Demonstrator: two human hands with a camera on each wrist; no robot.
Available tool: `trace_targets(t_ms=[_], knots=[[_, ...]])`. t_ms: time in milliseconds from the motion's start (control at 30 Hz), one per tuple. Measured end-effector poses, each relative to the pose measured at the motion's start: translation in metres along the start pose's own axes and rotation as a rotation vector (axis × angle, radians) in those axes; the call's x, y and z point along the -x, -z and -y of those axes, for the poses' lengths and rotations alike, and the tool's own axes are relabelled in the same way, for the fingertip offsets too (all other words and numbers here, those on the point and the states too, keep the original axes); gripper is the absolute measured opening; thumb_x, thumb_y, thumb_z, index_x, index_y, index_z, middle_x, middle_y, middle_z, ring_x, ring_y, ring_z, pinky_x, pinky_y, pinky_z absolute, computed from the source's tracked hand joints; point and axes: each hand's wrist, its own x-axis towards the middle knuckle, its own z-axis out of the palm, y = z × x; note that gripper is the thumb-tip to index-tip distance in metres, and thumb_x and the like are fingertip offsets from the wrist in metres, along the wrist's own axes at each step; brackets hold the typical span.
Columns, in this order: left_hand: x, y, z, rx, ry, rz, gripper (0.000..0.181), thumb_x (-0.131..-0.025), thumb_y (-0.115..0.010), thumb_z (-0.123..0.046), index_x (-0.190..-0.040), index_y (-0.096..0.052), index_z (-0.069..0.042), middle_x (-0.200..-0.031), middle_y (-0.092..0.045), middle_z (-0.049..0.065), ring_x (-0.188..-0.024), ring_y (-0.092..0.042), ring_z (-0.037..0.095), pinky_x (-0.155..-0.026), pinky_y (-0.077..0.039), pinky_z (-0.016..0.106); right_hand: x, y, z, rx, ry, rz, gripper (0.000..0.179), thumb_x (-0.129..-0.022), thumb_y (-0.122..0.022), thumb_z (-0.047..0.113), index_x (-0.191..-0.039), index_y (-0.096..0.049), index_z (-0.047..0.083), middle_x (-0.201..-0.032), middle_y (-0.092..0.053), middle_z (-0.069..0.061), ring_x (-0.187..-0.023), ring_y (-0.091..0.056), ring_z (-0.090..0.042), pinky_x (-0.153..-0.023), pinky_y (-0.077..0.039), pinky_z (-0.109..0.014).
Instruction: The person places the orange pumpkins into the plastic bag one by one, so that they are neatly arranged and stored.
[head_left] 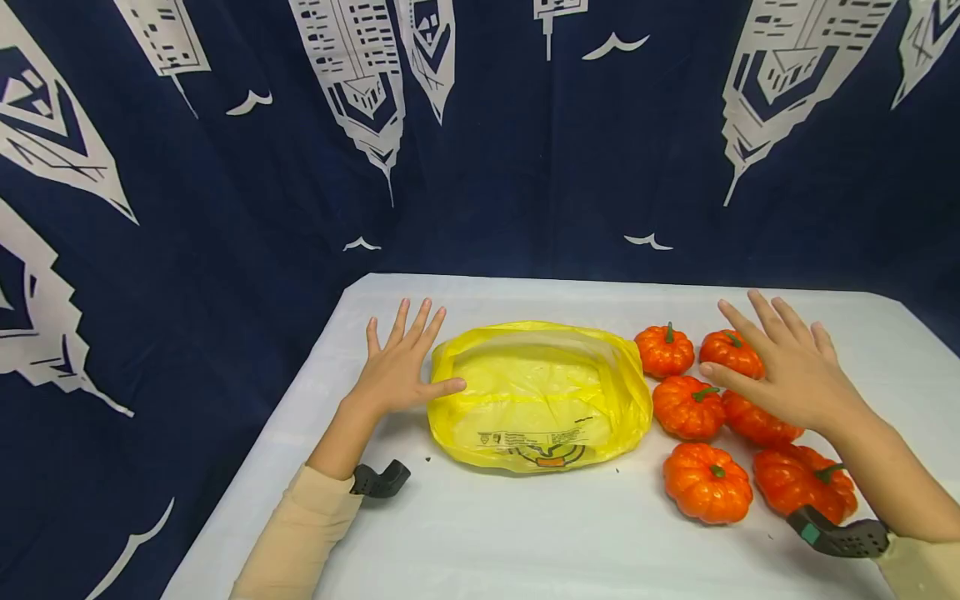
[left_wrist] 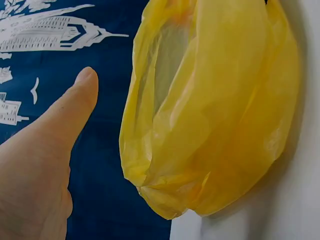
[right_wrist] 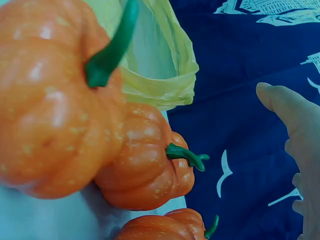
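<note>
Head view: left hand [head_left: 401,375] was spread wide and held nothing, near the 9–10 o'clock side of the open-mouthed yellow bag [head_left: 525,375], thumb overlapping its edge in view, while the right hand [head_left: 798,379] was also splayed, nothing in it, over the orange pumpkins [head_left: 690,408] at the bag's 2–4 o'clock on the white table [head_left: 525,533]. Left wrist view: thumb out at 8 o'clock, visible gap to the bag at 2, other fingers mostly hidden. Right wrist view: hand at 3 o'clock, thumb out, apart from pumpkins at 6–10, bag at 12.
</note>
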Motion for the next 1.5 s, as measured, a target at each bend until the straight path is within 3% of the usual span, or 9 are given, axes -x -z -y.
trace_targets(t_ms=[233,500,667,833,1100,1300,1500], knots=[[0.013,-0.009,-0.006,0.051,-0.043,0.023,0.106,-0.079,-0.052,-0.078,-0.159,-0.008,-0.024,-0.163,0.010,0.004,-0.144,0.023,0.026,-0.106,0.013,0.069,-0.022,0.005,-0.018,-0.103,-0.028,0.029,0.088,-0.092,-0.058,0.051,-0.157,-0.013,0.010,-0.155,-0.010,-0.034,-0.138,-0.008,-0.057,-0.098,-0.008,-0.081],[0.041,-0.026,-0.007,0.204,-0.050,0.001,0.105,-0.080,-0.061,-0.069,-0.159,-0.009,-0.023,-0.163,0.002,0.011,-0.148,0.001,0.036,-0.106,0.001,0.074,-0.042,0.006,-0.046,-0.320,-0.144,0.206,0.092,-0.095,-0.053,0.051,-0.154,-0.009,-0.003,-0.150,-0.013,-0.041,-0.132,-0.015,-0.063,-0.093,-0.019,-0.081],[0.049,-0.037,-0.004,0.338,-0.047,-0.021,0.101,-0.082,-0.067,-0.059,-0.158,-0.013,-0.019,-0.163,-0.003,0.014,-0.147,-0.009,0.036,-0.107,-0.005,0.073,-0.046,0.002,-0.064,-0.315,-0.217,0.301,0.095,-0.094,-0.049,0.057,-0.152,-0.009,-0.007,-0.143,-0.017,-0.046,-0.124,-0.022,-0.065,-0.090,-0.027,-0.080],[0.050,-0.043,-0.004,0.477,-0.048,-0.007,0.096,-0.085,-0.068,-0.052,-0.158,-0.016,-0.016,-0.162,-0.006,0.017,-0.145,-0.014,0.040,-0.107,-0.013,0.072,-0.047,-0.008,-0.073,-0.343,-0.221,0.364,0.092,-0.095,-0.050,0.054,-0.149,-0.012,-0.010,-0.142,-0.016,-0.046,-0.124,-0.023,-0.064,-0.090,-0.029,-0.079],[0.054,-0.047,-0.003,0.612,-0.067,0.029,0.089,-0.088,-0.070,-0.043,-0.157,-0.019,-0.017,-0.162,-0.005,0.015,-0.143,-0.016,0.044,-0.104,-0.024,0.071,-0.043,-0.025,-0.081,-0.341,-0.224,0.406,0.093,-0.093,-0.059,0.048,-0.146,-0.016,-0.014,-0.138,-0.022,-0.047,-0.116,-0.036,-0.062,-0.089,-0.039,-0.071],[0.054,-0.050,-0.001,0.656,-0.070,0.065,0.085,-0.091,-0.068,-0.040,-0.157,-0.021,-0.015,-0.163,-0.001,0.011,-0.144,-0.013,0.043,-0.106,-0.023,0.069,-0.041,-0.028,-0.081,-0.326,-0.234,0.394,0.094,-0.088,-0.067,0.046,-0.144,-0.020,-0.013,-0.133,-0.029,-0.045,-0.109,-0.044,-0.058,-0.084,-0.047,-0.065],[0.053,-0.051,-0.001,0.641,-0.064,0.092,0.089,-0.091,-0.067,-0.043,-0.158,-0.016,-0.013,-0.163,-0.007,0.008,-0.146,-0.012,0.034,-0.111,-0.021,0.062,-0.043,-0.028,-0.080,-0.307,-0.243,0.391,0.094,-0.085,-0.071,0.047,-0.141,-0.024,-0.012,-0.130,-0.031,-0.044,-0.106,-0.046,-0.056,-0.080,-0.051,-0.060]])
